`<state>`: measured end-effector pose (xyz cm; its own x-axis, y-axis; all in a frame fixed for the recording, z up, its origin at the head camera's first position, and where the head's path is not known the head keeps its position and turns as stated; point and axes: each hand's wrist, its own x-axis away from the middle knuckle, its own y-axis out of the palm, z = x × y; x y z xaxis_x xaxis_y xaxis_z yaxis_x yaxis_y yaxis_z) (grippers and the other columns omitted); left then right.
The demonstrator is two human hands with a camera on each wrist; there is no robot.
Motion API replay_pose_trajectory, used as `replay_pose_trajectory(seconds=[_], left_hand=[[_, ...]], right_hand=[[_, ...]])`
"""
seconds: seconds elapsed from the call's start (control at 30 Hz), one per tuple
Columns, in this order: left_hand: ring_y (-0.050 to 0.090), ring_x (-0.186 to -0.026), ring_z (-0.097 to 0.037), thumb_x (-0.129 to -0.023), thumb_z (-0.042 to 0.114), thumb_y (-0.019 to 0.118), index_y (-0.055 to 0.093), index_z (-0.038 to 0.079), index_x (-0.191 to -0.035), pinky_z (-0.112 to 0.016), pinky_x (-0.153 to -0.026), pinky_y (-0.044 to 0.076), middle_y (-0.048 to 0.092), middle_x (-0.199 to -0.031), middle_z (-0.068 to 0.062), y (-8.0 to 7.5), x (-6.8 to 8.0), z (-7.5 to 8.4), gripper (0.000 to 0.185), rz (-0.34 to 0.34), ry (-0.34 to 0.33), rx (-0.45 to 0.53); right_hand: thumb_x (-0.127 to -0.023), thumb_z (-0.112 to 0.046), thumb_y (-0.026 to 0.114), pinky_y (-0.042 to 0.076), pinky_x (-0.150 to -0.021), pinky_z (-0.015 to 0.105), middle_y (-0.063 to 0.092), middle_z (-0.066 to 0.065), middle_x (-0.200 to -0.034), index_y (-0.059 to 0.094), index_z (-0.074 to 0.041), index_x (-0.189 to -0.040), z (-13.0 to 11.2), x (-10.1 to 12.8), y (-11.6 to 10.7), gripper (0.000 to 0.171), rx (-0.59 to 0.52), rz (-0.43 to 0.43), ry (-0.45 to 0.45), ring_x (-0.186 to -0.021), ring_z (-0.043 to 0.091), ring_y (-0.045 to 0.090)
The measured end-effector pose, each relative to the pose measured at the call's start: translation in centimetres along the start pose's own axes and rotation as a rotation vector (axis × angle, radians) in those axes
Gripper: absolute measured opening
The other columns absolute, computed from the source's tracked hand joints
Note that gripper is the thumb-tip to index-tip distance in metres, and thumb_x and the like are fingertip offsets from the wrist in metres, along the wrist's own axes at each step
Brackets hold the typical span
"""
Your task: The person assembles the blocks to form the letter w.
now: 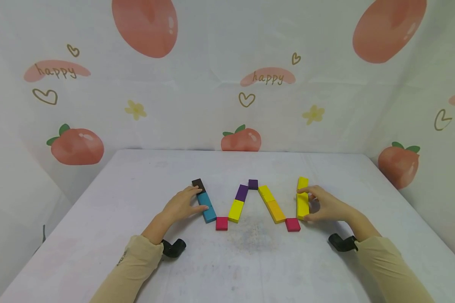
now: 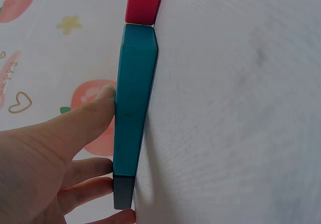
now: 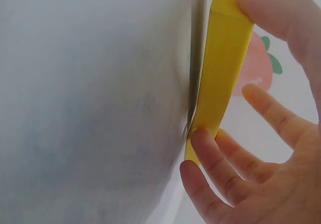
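My left hand (image 1: 182, 205) rests fingertips on a slanted black block (image 1: 198, 183) and teal block (image 1: 207, 212), the thumb on the teal one. In the left wrist view the thumb and fingers lie along the upper face of the teal block (image 2: 134, 103). On the other side, my right hand (image 1: 327, 205) holds a yellow block (image 1: 301, 208), thumb at its near end and fingers curved over toward its far end. Another yellow block (image 1: 302, 182) continues beyond it. In the right wrist view one finger is lifted off the held yellow block (image 3: 224, 68).
Between the hands, a zigzag of blocks continues: red block (image 1: 221, 224), yellow block (image 1: 235, 211), purple block (image 1: 242, 192), small purple block (image 1: 253, 184), yellow block (image 1: 266, 192), orange block (image 1: 276, 211) and red block (image 1: 293, 225). They lie on a white table (image 1: 250, 269) before a patterned cloth (image 1: 197, 105).
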<state>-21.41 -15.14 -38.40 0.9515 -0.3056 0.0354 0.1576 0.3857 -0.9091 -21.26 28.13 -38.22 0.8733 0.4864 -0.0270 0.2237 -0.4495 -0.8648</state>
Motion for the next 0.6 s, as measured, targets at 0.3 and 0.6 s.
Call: replay_pose_trajectory(seconds=[0.3, 0.6], left_hand=[[0.041, -0.130, -0.042, -0.085, 0.037, 0.066, 0.047, -0.002, -0.134, -0.053, -0.107, 0.037, 0.042, -0.141, -0.025, -0.07, 0.01, 0.10, 0.066, -0.003, 0.005, 0.002], [0.040, -0.130, -0.042, -0.085, 0.037, 0.066, 0.047, -0.001, -0.135, -0.053, -0.107, 0.037, 0.041, -0.142, -0.024, -0.11, 0.02, 0.09, 0.065, -0.007, 0.001, 0.007]], right_hand=[[-0.068, -0.029, 0.082, 0.045, -0.084, 0.040, 0.046, 0.020, -0.119, 0.049, -0.003, -0.127, -0.18, -0.11, 0.13, 0.072, 0.001, -0.013, 0.037, -0.098, 0.026, 0.048], [-0.067, -0.030, 0.082, 0.046, -0.085, 0.041, 0.046, 0.021, -0.119, 0.048, -0.003, -0.127, -0.12, -0.10, 0.14, 0.073, 0.002, -0.018, 0.038, -0.098, 0.025, 0.048]])
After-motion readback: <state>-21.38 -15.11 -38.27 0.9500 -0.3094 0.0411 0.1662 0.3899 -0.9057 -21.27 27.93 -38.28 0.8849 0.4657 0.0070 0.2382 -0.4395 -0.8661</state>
